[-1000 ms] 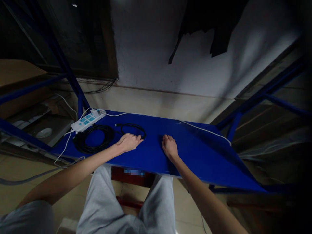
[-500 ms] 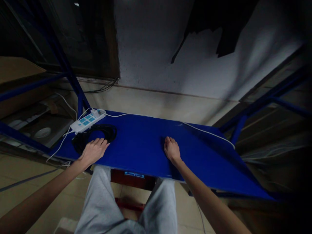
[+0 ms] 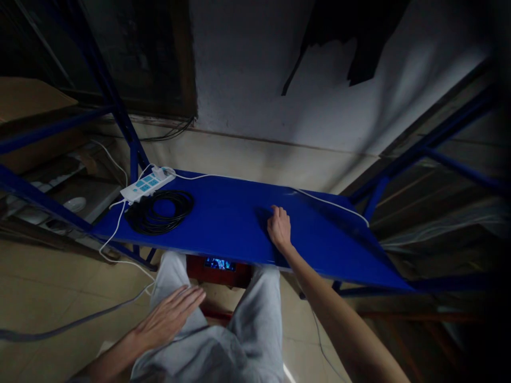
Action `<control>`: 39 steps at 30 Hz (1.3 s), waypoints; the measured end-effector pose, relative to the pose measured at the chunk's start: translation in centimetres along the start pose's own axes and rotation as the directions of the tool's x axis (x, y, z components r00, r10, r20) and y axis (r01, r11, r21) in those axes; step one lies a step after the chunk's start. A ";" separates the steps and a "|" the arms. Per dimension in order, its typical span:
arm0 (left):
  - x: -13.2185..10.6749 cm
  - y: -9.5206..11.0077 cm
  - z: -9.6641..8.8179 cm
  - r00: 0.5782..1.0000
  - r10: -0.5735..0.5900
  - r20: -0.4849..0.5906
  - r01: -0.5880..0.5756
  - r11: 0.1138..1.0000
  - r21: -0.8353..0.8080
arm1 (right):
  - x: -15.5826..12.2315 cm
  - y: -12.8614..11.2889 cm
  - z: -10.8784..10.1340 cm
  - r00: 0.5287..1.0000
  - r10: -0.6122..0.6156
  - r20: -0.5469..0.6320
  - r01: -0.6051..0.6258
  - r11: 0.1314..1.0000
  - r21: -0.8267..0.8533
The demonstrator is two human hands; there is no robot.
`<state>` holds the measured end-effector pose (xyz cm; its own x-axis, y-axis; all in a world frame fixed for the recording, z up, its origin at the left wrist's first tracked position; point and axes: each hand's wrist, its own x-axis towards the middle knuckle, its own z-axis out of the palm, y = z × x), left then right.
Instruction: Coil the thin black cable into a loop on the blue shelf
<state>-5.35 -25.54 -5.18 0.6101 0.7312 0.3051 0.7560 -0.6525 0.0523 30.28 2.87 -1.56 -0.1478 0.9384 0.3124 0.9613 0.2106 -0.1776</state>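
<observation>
My left hand [image 3: 170, 317] lies flat and open on my grey-trousered thigh, below the blue tabletop [image 3: 231, 223], holding nothing. My right hand [image 3: 279, 227] rests palm down on the tabletop near its front edge, fingers loosely curled, with nothing visible in it. A coil of black cable [image 3: 159, 211] lies on the left part of the table. Just behind the coil sits a white power strip [image 3: 147, 184] with blue sockets and a white plug in it.
A white cord [image 3: 327, 202] runs along the table's back edge toward the right. Blue metal shelf frames [image 3: 120, 114] stand on both sides. A red stool [image 3: 217, 271] shows under the table, between my knees. Another cord trails over the tiled floor at left.
My left hand has let go of the black cable coil and dropped from the table onto my thigh. The right hand has stayed on the tabletop.
</observation>
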 end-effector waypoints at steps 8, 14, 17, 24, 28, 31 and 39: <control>5.8 -3.5 -2.5 0.866 -0.299 -0.402 0.286 0.954 -0.093 | -0.7 -1.3 -1.5 0.998 -0.059 0.017 0.060 0.997 -0.039; 15.1 -10.5 -3.6 0.838 -0.429 -0.337 0.406 0.903 -0.141 | -3.0 -0.9 -1.0 0.993 0.117 -0.001 -0.117 0.992 -0.054; 16.0 -13.0 -1.7 0.913 -0.363 -0.185 0.348 0.931 -0.106 | -3.9 -0.2 -0.1 0.955 0.296 -0.002 -0.296 0.954 -0.048; 15.5 -13.4 0.5 0.954 -0.261 -0.146 0.251 0.964 -0.083 | -3.6 -0.1 0.7 0.945 0.320 0.065 -0.319 0.947 -0.020; 16.3 -13.3 1.0 0.981 -0.177 -0.074 0.166 0.976 -0.137 | -3.4 0.0 0.7 0.941 0.324 0.094 -0.323 0.946 -0.024; 17.2 -13.6 1.9 0.992 -0.126 -0.001 0.124 0.976 -0.180 | -3.4 0.1 0.8 0.942 0.317 0.107 -0.315 0.948 -0.036; 18.0 -14.0 3.1 0.982 -0.153 0.113 0.159 0.986 -0.043 | -3.0 0.3 0.5 0.933 0.306 0.189 -0.296 0.952 -0.083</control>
<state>-4.19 -2.65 -3.32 0.5099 0.8402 0.1845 0.8324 -0.5360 0.1407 30.85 0.21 -3.05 0.1127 0.9918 0.0610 0.9779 -0.0998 -0.1838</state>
